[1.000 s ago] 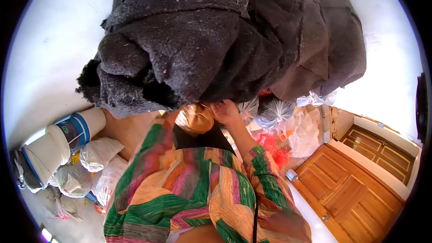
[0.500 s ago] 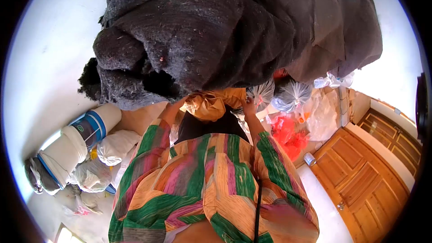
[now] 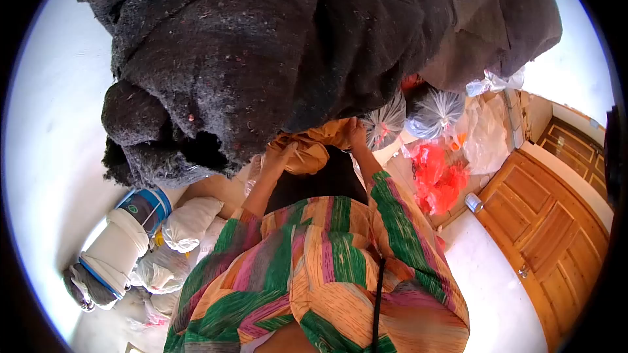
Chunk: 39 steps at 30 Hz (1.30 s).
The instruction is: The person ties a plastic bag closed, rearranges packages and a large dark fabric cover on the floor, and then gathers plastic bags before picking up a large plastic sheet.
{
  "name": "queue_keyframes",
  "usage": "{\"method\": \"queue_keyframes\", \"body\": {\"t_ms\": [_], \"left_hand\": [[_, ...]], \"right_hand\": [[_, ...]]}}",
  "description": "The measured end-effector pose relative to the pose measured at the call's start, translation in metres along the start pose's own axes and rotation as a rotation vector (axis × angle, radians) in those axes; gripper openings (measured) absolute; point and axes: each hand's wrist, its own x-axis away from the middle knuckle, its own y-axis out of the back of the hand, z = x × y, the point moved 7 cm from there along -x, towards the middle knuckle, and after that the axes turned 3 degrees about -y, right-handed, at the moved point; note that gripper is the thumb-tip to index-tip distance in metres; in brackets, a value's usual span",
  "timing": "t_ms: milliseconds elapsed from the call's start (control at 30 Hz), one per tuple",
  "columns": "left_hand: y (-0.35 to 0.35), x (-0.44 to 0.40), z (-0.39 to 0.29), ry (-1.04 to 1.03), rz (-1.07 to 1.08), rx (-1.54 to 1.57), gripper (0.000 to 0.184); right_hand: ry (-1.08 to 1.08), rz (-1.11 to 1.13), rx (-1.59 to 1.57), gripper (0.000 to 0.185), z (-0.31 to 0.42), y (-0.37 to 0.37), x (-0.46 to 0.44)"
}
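Observation:
My left hand (image 3: 281, 154) is closed on the left side of a crinkled tan bag or cloth (image 3: 309, 157). At its right end, my right hand (image 3: 357, 133) grips the same tan piece with bent fingers. Just beyond both hands, a big heap of dark grey, felt-like fabric (image 3: 261, 46) hangs or lies in folds and hides the far part of the tan piece. Beside my right hand sits a clear plastic bag with a dark filling (image 3: 384, 121).
Another tied clear bag (image 3: 437, 114), a red plastic bag (image 3: 437, 180) and a whitish plastic sheet (image 3: 485, 134) lie to the right. Beyond them are a tin (image 3: 474, 202) and a wooden door (image 3: 546, 242). White buckets (image 3: 114, 252) and stuffed white bags (image 3: 190, 223) stand at left.
The dark fabric's left end appears further left and lower in view. The whole view has shifted somewhat. Both hands stay on the tan piece, my left forearm now showing more.

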Motion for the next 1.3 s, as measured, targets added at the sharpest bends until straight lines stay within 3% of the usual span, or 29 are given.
{"method": "queue_keyframes", "body": {"t_ms": [33, 67, 100, 167, 200, 233, 333, 400, 433, 533, 600, 633, 700, 733, 767, 800, 833, 867, 933, 967, 1033, 1067, 1100, 1167, 1300], "left_hand": [[-0.008, -0.010, -0.009, -0.013, 0.101, -0.148, 0.054], [0.002, -0.055, 0.087, 0.027, 0.089, -0.243, 0.039], [0.003, -0.053, 0.065, 0.018, 0.099, -0.245, 0.039], [0.011, -0.031, 0.010, 0.200, 0.115, 0.024, 0.031], [0.030, -0.047, 0.033, 0.073, -0.013, -0.182, 0.034], [0.048, -0.054, 0.064, 0.075, -0.005, -0.203, 0.034], [0.059, -0.035, 0.044, -0.019, 0.009, -0.363, 0.038], [0.066, -0.020, 0.046, 0.024, -0.094, -0.110, 0.030], [0.062, -0.023, 0.037, 0.022, -0.088, -0.125, 0.030], [0.038, -0.025, 0.026, 0.071, 0.022, 0.009, 0.031], [0.013, -0.044, 0.014, 0.028, 0.166, -0.340, 0.034], [-0.006, -0.040, 0.002, 0.022, 0.183, -0.355, 0.034], [-0.041, -0.028, -0.035, -0.043, 0.161, -0.158, 0.041], [-0.053, -0.029, -0.042, -0.089, 0.289, -0.176, 0.061], [-0.057, -0.034, -0.043, -0.099, 0.311, -0.188, 0.061], [-0.055, -0.042, -0.027, 0.048, 0.314, -0.230, 0.064], [-0.052, -0.049, -0.010, 0.195, 0.312, -0.275, 0.068], [-0.054, -0.057, -0.012, 0.030, 0.262, -0.206, 0.072], [-0.056, -0.064, -0.011, -0.020, 0.246, -0.163, 0.071], [-0.055, -0.066, -0.009, -0.005, 0.250, -0.157, 0.070], [-0.049, -0.072, -0.007, 0.038, 0.267, -0.157, 0.069], [-0.047, -0.076, -0.006, 0.056, 0.275, -0.157, 0.068], [-0.044, -0.077, -0.006, 0.070, 0.277, -0.159, 0.067], [-0.040, -0.078, -0.005, 0.094, 0.287, -0.164, 0.066], [-0.036, -0.080, -0.003, 0.120, 0.308, -0.166, 0.063]], "right_hand": [[-0.009, -0.033, 0.023, 0.050, 0.006, -0.003, 0.007], [-0.008, -0.034, -0.090, 0.051, 0.012, -0.005, 0.015], [-0.008, -0.047, -0.092, 0.051, 0.006, -0.010, 0.016], [-0.064, -0.107, -0.055, 0.050, -0.017, -0.026, 0.024], [-0.101, -0.017, -0.061, 0.048, 0.026, -0.012, 0.048], [-0.115, -0.021, -0.078, 0.048, 0.021, -0.019, 0.056], [-0.146, 0.094, -0.037, 0.050, -0.023, -0.060, 0.064], [-0.224, 0.058, -0.156, 0.050, -0.029, -0.068, 0.074], [-0.293, 0.030, -0.257, 0.049, -0.038, -0.074, 0.076], [-0.310, 0.021, -0.377, 0.050, -0.073, -0.094, 0.068], [-0.342, 0.005, -0.474, 0.050, -0.080, -0.101, 0.064], [-0.350, -0.011, -0.490, 0.050, -0.076, -0.096, 0.066], [-0.316, -0.021, -0.626, 0.050, -0.065, -0.084, 0.071], [-0.318, -0.044, -0.640, 0.050, -0.074, -0.081, 0.067], [-0.307, -0.040, -0.547, 0.048, -0.080, -0.073, 0.061], [-0.297, -0.034, -0.457, 0.047, -0.089, -0.068, 0.055], [-0.285, -0.193, -0.440, 0.045, -0.077, -0.033, 0.057], [-0.274, -0.349, -0.417, 0.044, -0.061, 0.005, 0.061], [-0.235, -0.815, -0.221, 0.051, -0.070, 0.051, 0.059], [-0.237, -0.830, -0.224, 0.051, -0.073, 0.056, 0.049], [-0.186, -0.760, -0.540, 0.061, -0.079, 0.063, 0.021], [-0.220, -0.627, -0.443, 0.072, -0.110, 0.039, -0.011], [-0.220, -0.635, -0.449, 0.072, -0.093, 0.050, -0.009], [-0.397, -0.580, -0.120, 0.077, -0.037, 0.079, 0.010], [-0.437, -0.445, -0.134, 0.076, -0.045, 0.087, 0.011]]}}
